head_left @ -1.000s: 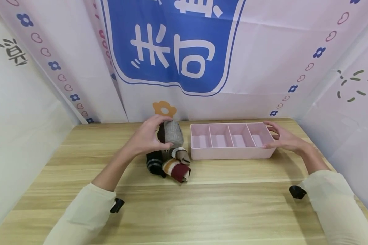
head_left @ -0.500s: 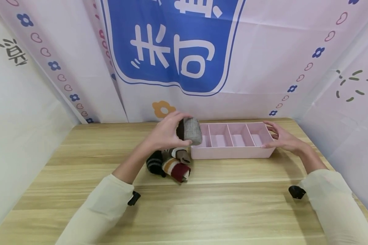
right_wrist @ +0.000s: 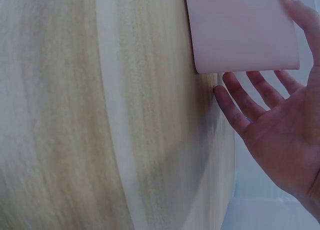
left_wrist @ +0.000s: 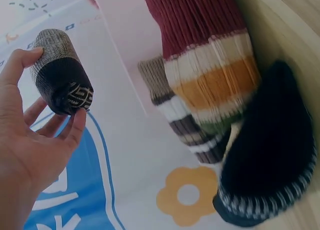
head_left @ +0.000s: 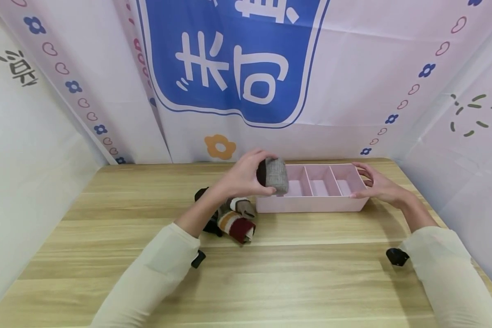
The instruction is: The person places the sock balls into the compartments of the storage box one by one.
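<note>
My left hand (head_left: 243, 176) pinches a rolled grey-and-black sock (head_left: 277, 176) between thumb and fingers, held over the left end of a pink storage box (head_left: 309, 204). The left wrist view shows the rolled sock's dark patterned end. My right hand (head_left: 379, 184) holds the box's right end, its thumb at the front corner and fingers at the end wall and back. Left of the box lie a maroon, cream and orange striped sock (head_left: 236, 226), a brown-and-white sock (head_left: 244, 207) and a black sock (left_wrist: 270, 155). My left arm partly covers the black sock.
Dividers split the box into compartments, the leftmost mostly hidden by my left hand and the sock. The wooden table (head_left: 295, 278) ends at a printed cloth backdrop (head_left: 340, 105) behind the box.
My left hand has carried the rolled grey-and-black sock rightward, from above the other socks to over the box's left end. My right hand has stayed at the box's right end.
</note>
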`<state>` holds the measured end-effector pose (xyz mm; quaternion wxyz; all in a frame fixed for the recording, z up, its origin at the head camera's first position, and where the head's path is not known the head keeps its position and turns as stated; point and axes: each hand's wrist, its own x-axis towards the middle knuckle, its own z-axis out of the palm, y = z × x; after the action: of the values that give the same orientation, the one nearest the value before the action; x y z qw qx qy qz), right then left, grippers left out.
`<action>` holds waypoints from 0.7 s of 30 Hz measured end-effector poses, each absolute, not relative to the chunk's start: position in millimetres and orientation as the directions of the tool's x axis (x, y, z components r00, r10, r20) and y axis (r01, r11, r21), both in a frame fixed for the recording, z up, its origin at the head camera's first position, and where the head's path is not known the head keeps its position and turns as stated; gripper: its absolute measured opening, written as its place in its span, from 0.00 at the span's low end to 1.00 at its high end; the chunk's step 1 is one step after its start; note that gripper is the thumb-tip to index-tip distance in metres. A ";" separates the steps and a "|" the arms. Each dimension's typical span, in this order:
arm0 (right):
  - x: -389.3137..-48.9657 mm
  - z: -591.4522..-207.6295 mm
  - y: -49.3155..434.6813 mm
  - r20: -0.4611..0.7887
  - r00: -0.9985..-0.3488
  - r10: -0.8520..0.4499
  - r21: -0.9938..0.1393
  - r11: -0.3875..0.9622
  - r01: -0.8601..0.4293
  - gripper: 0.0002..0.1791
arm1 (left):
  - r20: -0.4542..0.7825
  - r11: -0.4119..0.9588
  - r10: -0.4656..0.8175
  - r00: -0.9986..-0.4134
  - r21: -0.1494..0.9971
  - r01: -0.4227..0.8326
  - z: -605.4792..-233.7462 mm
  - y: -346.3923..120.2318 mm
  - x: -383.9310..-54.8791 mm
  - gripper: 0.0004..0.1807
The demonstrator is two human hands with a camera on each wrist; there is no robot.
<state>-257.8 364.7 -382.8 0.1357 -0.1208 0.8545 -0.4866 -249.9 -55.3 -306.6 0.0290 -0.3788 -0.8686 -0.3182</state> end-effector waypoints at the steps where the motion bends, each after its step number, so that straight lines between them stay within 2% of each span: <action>1: -257.8 -382.9 365.0 -0.116 -0.934 -0.339 -0.865 0.497 -0.073 0.61 | 0.288 0.511 0.641 -0.711 0.531 0.676 -307.2 -52.1 -250.9 0.42; 11: -257.7 -383.2 366.9 -0.116 -0.934 -0.337 -0.864 0.498 -0.073 0.61 | 0.247 0.516 0.665 -0.704 0.530 0.673 -310.3 -20.2 -263.3 0.43; 21: -257.5 -385.1 366.7 -0.110 -0.935 -0.337 -0.875 0.479 -0.071 0.61 | 0.249 0.497 0.669 -0.700 0.550 0.671 -314.3 3.8 -270.5 0.40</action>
<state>-257.5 366.7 -385.1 0.1346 -0.1201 0.8494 -0.4959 -270.5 3.8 -314.3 0.0013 -0.3873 -0.8653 -0.3182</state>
